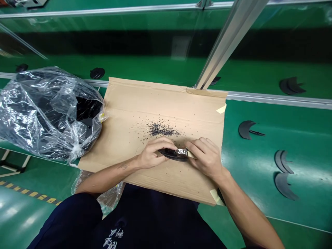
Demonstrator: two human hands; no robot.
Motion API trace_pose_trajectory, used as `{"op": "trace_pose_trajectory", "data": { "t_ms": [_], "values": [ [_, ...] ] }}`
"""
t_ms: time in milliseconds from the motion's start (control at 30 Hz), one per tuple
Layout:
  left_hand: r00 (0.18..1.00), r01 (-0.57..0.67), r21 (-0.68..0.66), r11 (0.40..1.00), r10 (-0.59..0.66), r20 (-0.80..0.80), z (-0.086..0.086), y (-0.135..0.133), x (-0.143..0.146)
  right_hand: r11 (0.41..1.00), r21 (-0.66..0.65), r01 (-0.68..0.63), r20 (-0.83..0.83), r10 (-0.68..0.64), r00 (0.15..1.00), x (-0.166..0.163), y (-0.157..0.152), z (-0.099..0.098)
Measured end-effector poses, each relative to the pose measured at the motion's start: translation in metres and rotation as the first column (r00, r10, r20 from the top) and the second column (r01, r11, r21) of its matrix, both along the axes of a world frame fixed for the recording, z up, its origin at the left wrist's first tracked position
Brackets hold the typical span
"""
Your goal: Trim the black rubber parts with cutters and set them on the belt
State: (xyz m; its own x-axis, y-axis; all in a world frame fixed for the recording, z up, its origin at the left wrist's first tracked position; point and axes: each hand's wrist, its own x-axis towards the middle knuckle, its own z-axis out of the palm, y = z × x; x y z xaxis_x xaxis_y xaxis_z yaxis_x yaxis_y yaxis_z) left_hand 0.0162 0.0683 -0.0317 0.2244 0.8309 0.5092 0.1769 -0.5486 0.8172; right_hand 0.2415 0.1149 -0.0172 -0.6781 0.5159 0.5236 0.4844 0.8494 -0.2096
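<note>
My left hand [155,152] is closed on a curved black plastic part [175,156], pinched between thumb and fingers over the cardboard sheet [124,100]. Wrapped around the handles of small cutting pliers [182,151] is my right hand [205,155]. The metal jaws of the pliers meet the upper edge of the black part; whether they are closed on it I cannot tell. Just beyond my hands lies a scatter of tiny black trimmings [160,129] on the cardboard.
On the left stands a large clear plastic bag [52,114] with dark parts inside. Several curved black parts [246,130] lie on the green table [249,162] at the right. A metal post [228,41] rises behind the cardboard, by a metal rail [272,98].
</note>
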Motion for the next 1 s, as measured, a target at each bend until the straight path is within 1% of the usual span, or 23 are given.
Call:
{"op": "trace_pose_trajectory", "data": {
  "t_ms": [367,567,700,767,833,933,1000],
  "values": [
    [1.000,-0.015,-0.005,1.000,0.015,-0.013,0.0012,0.0001,0.0019,0.998,0.036,0.047,0.019,-0.048,0.999,-0.0033,-0.0039,0.0019],
    [1.000,-0.010,0.009,1.000,0.010,-0.020,0.0021,0.0004,0.0019,0.997,0.035,0.062,0.042,-0.064,0.997,-0.0032,-0.0060,0.0017],
    [0.999,-0.036,0.023,0.999,0.037,-0.033,0.0037,0.0002,0.0016,0.992,0.079,0.097,0.024,-0.099,0.995,-0.0031,-0.0041,0.0006],
    [0.996,-0.056,0.056,0.997,0.060,-0.065,0.0048,-0.0001,0.0011,0.986,0.095,0.140,0.015,-0.142,0.990,-0.0029,-0.0022,0.0005],
    [0.992,-0.052,0.116,0.992,0.065,-0.111,0.0053,-0.0006,0.0008,0.980,0.100,0.172,0.026,-0.176,0.984,-0.0027,-0.0005,0.0010],
    [0.978,-0.014,0.205,0.979,0.056,-0.199,0.0042,-0.0023,0.0017,0.979,0.114,0.169,0.053,-0.175,0.983,-0.0028,0.0008,0.0014],
    [0.964,-0.026,0.233,0.972,0.086,-0.253,0.0025,-0.0036,0.0030,0.980,0.121,0.159,0.064,-0.168,0.984,-0.0031,0.0009,0.0009]
  ]
}}
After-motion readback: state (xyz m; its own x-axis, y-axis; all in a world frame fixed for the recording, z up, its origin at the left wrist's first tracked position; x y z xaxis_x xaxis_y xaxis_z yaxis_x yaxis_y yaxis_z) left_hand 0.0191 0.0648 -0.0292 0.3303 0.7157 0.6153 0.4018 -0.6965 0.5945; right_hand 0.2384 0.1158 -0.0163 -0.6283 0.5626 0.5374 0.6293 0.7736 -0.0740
